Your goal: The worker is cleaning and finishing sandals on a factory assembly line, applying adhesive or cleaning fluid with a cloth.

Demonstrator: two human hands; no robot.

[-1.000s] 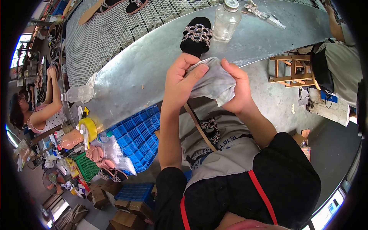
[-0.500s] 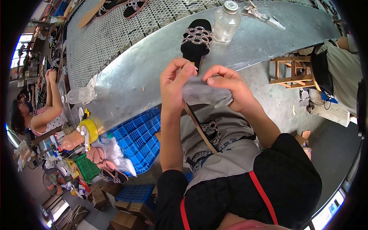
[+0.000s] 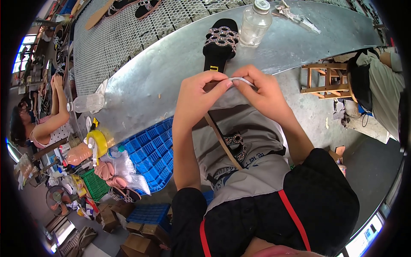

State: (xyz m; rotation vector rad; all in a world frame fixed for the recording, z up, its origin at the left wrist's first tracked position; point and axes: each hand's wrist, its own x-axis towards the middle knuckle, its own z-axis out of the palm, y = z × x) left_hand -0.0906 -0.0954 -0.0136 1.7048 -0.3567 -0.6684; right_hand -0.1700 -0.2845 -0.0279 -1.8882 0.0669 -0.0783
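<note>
Both hands meet in front of my chest, just over the near edge of the metal bench. My left hand (image 3: 199, 96) pinches one part of a thin whitish sheet (image 3: 243, 79), cloth or plastic, I cannot tell which. My right hand (image 3: 267, 92) pinches it close beside, and its edge shows as a narrow curved band between the fingertips. Past my hands, a black sandal (image 3: 219, 50) with a jewelled cut-out strap lies on the bench. A second jewelled sandal (image 3: 234, 145) rests on its side in my aproned lap, partly covered.
Beyond the metal bench (image 3: 145, 81) runs a mesh conveyor (image 3: 115, 43) carrying more sandals (image 3: 147, 8). A clear bottle (image 3: 255, 23) stands by the sandal; another bottle (image 3: 87, 103) lies left. Blue crates (image 3: 150, 150) sit at lower left, a wooden stool (image 3: 327, 81) at right. Another person (image 3: 49, 124) works far left.
The sheet was spread out between my hands and now shows mostly as a narrow edge. My hands have drawn closer together, fingertips nearly touching.
</note>
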